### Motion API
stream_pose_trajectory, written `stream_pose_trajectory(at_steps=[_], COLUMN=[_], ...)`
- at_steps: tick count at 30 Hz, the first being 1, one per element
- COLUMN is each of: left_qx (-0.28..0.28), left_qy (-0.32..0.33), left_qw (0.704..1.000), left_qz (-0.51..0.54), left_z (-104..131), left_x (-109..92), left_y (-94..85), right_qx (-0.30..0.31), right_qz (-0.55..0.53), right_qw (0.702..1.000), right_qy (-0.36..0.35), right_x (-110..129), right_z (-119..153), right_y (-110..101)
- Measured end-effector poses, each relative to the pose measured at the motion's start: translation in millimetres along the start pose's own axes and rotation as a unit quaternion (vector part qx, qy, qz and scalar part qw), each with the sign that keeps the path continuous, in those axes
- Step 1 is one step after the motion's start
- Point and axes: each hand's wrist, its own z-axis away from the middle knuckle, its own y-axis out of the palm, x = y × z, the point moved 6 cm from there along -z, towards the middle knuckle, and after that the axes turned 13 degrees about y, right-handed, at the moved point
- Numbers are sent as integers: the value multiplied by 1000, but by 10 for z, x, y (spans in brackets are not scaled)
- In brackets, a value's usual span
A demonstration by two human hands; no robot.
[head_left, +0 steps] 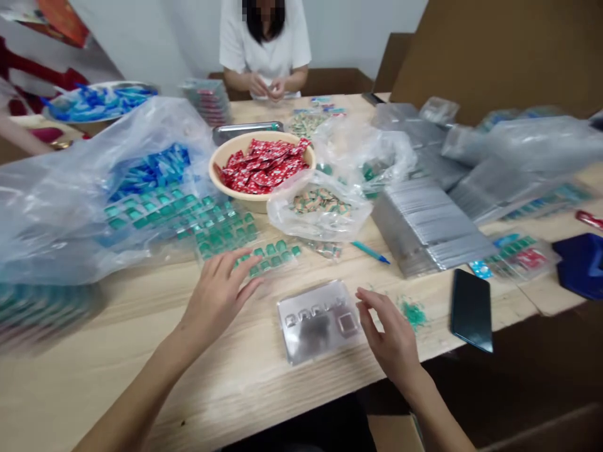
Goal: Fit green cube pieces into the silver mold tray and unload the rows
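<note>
A clear plastic blister tray [313, 336] with moulded hollows lies flat near the table's front edge. My left hand [219, 289], fingers apart and holding nothing, is over the near side of the strips of green cubes [226, 229]. Just right of the blister tray is my right hand [389, 333], its fingers slightly curled and apart, with nothing in it. Green shreds [413, 312] lie beyond that hand. A blue pen [370, 252] rests behind the blister tray, beside a plastic bag of small brown and green pieces [321, 202].
A bowl of red packets [261, 164] stands mid-table. Stacked clear trays [424, 226] and a phone [472, 309] are on the right. A large plastic bag [61, 194] with blue items covers the left. Across the table sits a person in white [266, 50].
</note>
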Motion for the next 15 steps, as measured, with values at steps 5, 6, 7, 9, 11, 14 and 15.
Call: stream_pose_trajectory(at_steps=[5,6,7,9,11,14,15], left_qx=[-47,-53,-57,-57,-44,-13,-9], left_qy=[-3,-8,-15,-35,-60,-88,-95], left_qw=[995,993,991,988,986,983,982], left_qz=[89,105,118,137,148,158,162], left_z=[-5,27,68,161,259,427,504], left_x=[-219,-262,-294,-319,-299,-245,-229], left_y=[-155,-183,-213,-276,-341,-419,-435], right_qx=[-51,-54,-57,-42,-10,74,106], right_qz=[68,79,89,102,105,139,153], right_qw=[996,995,994,994,994,988,982], right_qy=[3,5,3,-13,-28,5,21], right_x=[-365,-417,-445,-440,-417,-546,-628], right_z=[-686,-913,-1165,-1725,-2309,-3067,-3247], right_y=[-283,-323,-340,-257,-8,603,821])
